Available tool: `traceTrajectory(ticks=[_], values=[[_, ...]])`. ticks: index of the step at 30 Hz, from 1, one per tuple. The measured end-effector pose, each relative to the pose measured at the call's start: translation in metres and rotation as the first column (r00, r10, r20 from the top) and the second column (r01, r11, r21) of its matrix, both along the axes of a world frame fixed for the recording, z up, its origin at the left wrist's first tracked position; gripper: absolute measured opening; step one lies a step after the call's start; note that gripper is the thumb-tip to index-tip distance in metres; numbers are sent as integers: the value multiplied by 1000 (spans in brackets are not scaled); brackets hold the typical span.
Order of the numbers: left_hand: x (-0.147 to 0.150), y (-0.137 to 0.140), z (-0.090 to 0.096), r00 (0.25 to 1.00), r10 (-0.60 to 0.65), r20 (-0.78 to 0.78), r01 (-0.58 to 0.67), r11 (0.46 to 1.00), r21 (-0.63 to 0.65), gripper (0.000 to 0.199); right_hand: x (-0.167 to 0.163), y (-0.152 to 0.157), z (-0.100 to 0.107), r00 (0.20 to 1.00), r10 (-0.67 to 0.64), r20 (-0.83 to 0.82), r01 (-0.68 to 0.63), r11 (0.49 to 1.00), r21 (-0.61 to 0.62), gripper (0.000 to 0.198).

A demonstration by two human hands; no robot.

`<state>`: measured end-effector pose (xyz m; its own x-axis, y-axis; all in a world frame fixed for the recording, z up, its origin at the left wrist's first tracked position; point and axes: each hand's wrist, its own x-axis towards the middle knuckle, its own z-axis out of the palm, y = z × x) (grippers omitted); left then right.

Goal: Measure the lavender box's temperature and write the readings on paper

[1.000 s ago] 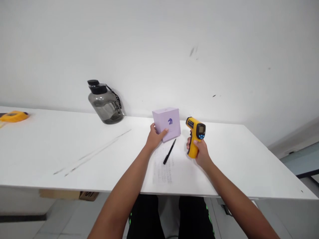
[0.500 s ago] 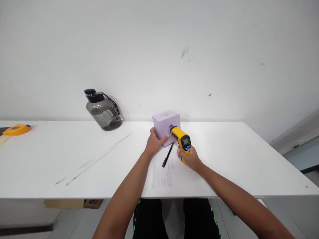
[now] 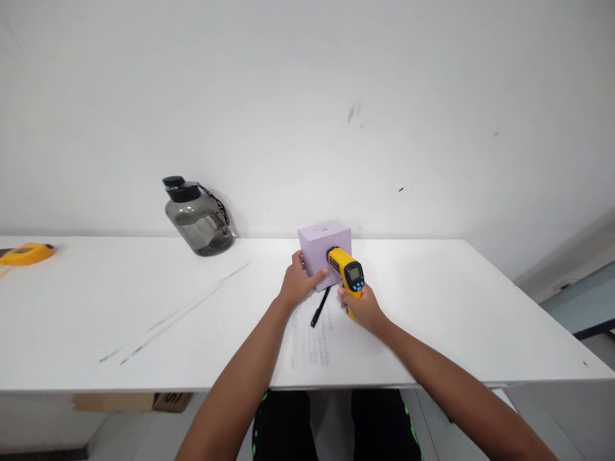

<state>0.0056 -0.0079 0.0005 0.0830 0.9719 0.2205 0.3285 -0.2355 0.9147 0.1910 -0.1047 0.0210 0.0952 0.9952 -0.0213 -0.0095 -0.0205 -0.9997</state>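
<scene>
My left hand [image 3: 302, 282] grips the left side of a pale purple box [image 3: 316, 251], thumb across its front face and fingers round the side. In my right hand [image 3: 361, 307] is a yellow and black infrared thermometer [image 3: 346, 267], held by its handle. Its nose points at the front of the box, close to the face; whether it touches I cannot tell. The small display and blue buttons face me. Below the box a black pen [image 3: 319, 308] lies on a sheet of paper with writing [image 3: 310, 346].
A grey see-through water bottle [image 3: 202, 221] with a black lid stands tilted in view near the wall [image 3: 288, 115], left of the box. At the far left of the white table [image 3: 144, 288] lies a yellow tape measure [image 3: 29, 253]. A cardboard box [image 3: 129, 402] shows below the front edge.
The thermometer's nose now covers the dark blue print on the box's front. The box appears turned slightly, and the whole view has shifted a little. Both hands keep their holds.
</scene>
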Motion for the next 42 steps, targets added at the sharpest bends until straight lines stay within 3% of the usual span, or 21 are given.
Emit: traceTrajectory(ticks=[17, 25, 30, 36, 42], values=[[0, -2, 4, 999, -11, -40, 10, 1000, -28, 96, 1, 0, 0, 999, 26, 43, -26, 1000, 0, 44], [1, 0, 3, 1000, -13, -17, 12, 999, -53, 96, 3, -3, -5, 992, -14, 125, 2, 995, 98, 41], [0, 2, 1, 1000, -11, -3, 11, 998, -61, 94, -1, -12, 2, 974, -129, 186, 96, 980, 177, 43], [0, 3, 1, 999, -23, 26, 25, 997, -73, 93, 0, -13, 4, 952, -301, 59, 281, 932, 227, 46], [0, 4, 2, 1000, -13, 5, 13, 997, -78, 91, 5, -11, 9, 932, -362, 13, 352, 913, 209, 44]])
